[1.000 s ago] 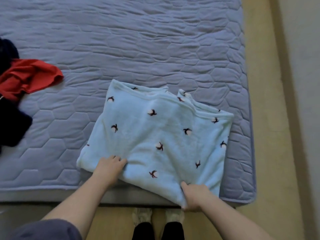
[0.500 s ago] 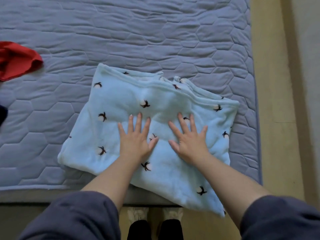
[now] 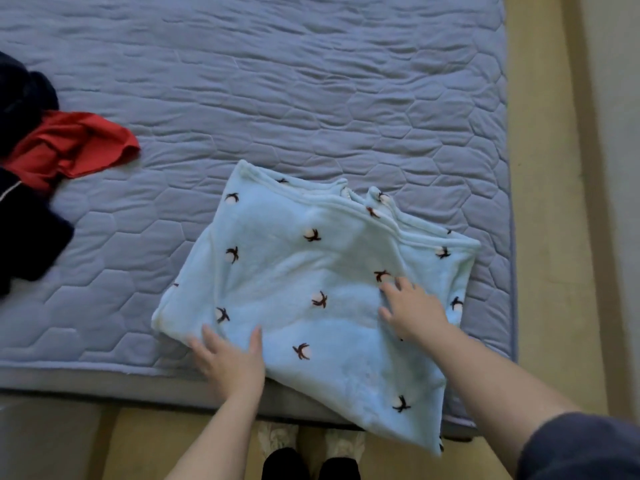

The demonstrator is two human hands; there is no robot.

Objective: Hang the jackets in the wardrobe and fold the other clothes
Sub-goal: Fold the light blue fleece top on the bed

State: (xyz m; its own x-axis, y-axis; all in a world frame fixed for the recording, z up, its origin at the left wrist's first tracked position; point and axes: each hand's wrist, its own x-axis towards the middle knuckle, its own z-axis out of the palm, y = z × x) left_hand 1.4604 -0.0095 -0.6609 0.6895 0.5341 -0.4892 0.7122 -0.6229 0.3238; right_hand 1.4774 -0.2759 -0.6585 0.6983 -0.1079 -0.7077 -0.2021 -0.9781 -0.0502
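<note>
The folded blue garment (image 3: 304, 271) lies on the bed (image 3: 311, 98) at its near edge, with the near right corner hanging over. My left grip (image 3: 230, 362) is released, fingers spread flat on the garment's near left edge. My right grip (image 3: 414, 308) is released, palm down on its right half. A red garment (image 3: 72, 147) and dark clothes (image 3: 27, 220) lie well apart at the left.

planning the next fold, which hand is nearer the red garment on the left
Left. The left hand rests on the near left corner of the blue fleece, on the side toward the red garment; the right hand lies farther right, on the fleece.
</note>
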